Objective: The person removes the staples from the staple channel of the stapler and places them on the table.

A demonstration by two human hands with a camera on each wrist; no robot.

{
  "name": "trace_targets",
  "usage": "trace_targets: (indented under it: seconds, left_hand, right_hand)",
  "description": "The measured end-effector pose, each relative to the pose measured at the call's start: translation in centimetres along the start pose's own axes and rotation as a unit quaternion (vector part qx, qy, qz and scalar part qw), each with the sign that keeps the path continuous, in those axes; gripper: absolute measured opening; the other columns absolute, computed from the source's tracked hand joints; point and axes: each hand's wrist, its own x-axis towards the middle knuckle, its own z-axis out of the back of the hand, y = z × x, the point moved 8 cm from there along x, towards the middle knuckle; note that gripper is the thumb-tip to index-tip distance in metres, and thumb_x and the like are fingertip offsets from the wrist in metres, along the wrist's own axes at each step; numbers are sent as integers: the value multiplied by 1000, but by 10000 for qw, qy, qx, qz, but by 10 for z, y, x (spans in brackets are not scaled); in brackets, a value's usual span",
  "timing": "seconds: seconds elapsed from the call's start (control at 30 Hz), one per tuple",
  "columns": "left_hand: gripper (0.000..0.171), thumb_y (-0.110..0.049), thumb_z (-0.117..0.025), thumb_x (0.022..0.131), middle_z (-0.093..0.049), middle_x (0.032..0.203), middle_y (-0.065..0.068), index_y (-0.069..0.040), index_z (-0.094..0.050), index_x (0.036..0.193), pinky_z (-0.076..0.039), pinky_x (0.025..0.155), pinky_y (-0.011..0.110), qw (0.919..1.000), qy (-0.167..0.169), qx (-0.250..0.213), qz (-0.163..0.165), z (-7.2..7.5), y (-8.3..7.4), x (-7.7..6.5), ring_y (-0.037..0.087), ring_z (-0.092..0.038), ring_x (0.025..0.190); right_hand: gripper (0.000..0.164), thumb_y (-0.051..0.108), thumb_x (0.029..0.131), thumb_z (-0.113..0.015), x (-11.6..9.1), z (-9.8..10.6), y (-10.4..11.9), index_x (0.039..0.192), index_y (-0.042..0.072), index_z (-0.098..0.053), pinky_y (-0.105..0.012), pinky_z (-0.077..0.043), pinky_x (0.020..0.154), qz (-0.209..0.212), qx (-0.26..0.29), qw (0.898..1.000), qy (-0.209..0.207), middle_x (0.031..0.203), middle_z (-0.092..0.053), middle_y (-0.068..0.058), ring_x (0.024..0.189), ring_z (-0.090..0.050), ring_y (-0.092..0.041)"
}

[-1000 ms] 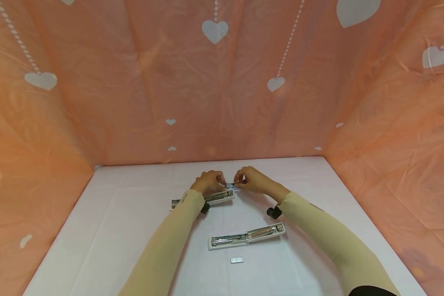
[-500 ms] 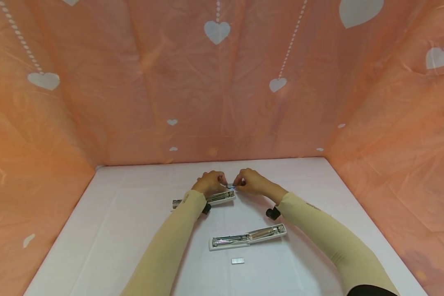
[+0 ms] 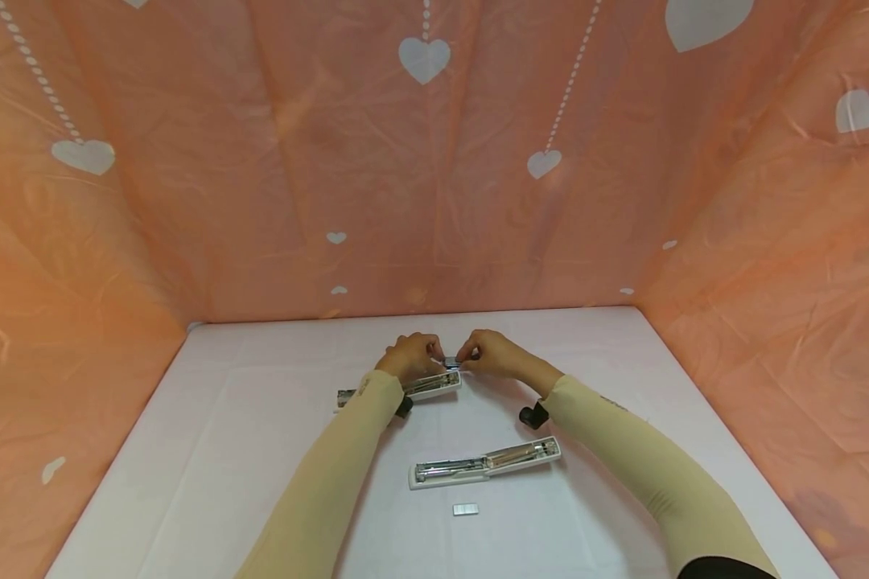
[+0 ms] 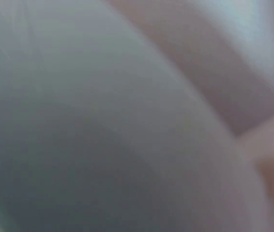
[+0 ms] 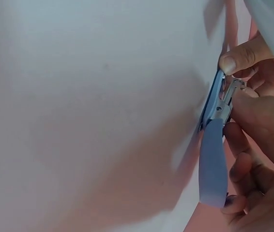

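Note:
Both hands meet at the far middle of the table around a small blue stapler, its metal magazine swung away from the blue base. My left hand pinches the stapler's far end, its thumb against the blue tip in the right wrist view. My right hand holds it from the other side, thumb at the metal magazine and fingers curled behind the blue cover. Under the left wrist lies an opened white stapler, partly covered by the forearm. The left wrist view is only a blurred pale surface.
A second opened white stapler lies nearer the front, between the forearms. In front of it is a short strip of staples. An orange curtain with white hearts borders the white table at back and sides.
My right fingertips have shifted slightly left and down along the blue stapler, so less of it shows between the hands. The left hand, both white staplers and the staple strip stay put.

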Motion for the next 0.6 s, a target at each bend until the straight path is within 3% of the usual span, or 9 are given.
trace_targets:
  seconds: [0.3, 0.6]
  left_hand:
    - [17, -22, -86, 93, -67, 117, 4, -17, -71, 100, -36, 112, 65, 10000, 6, -7, 4, -1, 0, -1, 34, -52, 122]
    - [18, -24, -87, 93, -65, 116, 3, -19, -71, 99, -41, 107, 63, 10000, 24, -16, 48, 0, 1, 0, 35, -51, 122]
  right_hand:
    - [7, 8, 95, -81, 1, 0, -5, 101, 6, -84, -32, -51, 82, -368, 138, 9992, -71, 101, -72, -6, 92, -62, -19]
    - [5, 11, 96, -81, 3, -1, -12, 100, 10, -84, -33, -50, 79, -505, 156, 9985, -161, 102, -73, -4, 89, -60, -18]
